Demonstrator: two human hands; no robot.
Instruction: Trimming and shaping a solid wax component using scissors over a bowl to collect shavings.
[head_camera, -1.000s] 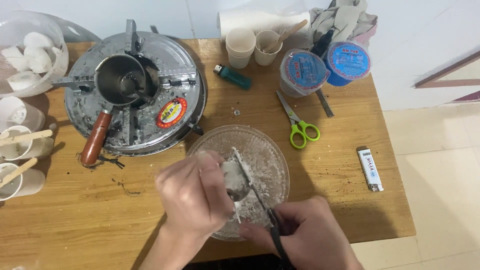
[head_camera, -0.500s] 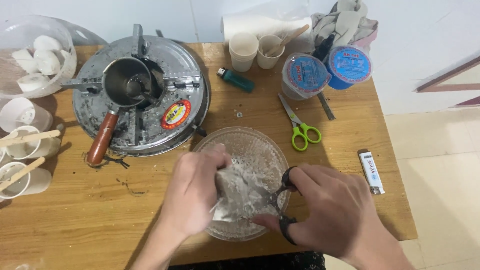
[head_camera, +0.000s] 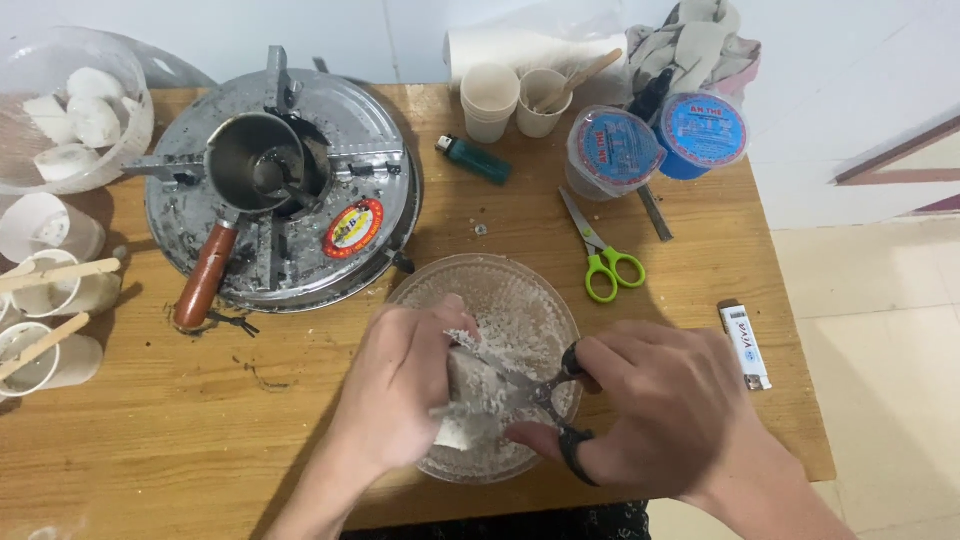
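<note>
A clear glass bowl (head_camera: 520, 290) holding white flakes sits at the table's front edge. Over it my left hand (head_camera: 400, 385) grips a whitish wax chunk (head_camera: 462, 395). My right hand (head_camera: 660, 410) holds black-handled scissors (head_camera: 555, 395), fingers through the loops, with the blades pointing left against the chunk. White shavings cling to the blades and lie in the bowl beneath.
A round metal stove (head_camera: 280, 190) carries a small pot with a brown handle (head_camera: 205, 280). Green scissors (head_camera: 605, 260), a green lighter (head_camera: 475, 160), a white lighter (head_camera: 745, 345), paper cups (head_camera: 490, 100), two lidded tubs (head_camera: 660, 140) and cups with sticks (head_camera: 50, 290) surround it.
My right hand has moved from the near edge to the right side of the bowl, turning the scissors so the blades point left across the chunk. My left hand stayed over the bowl.
</note>
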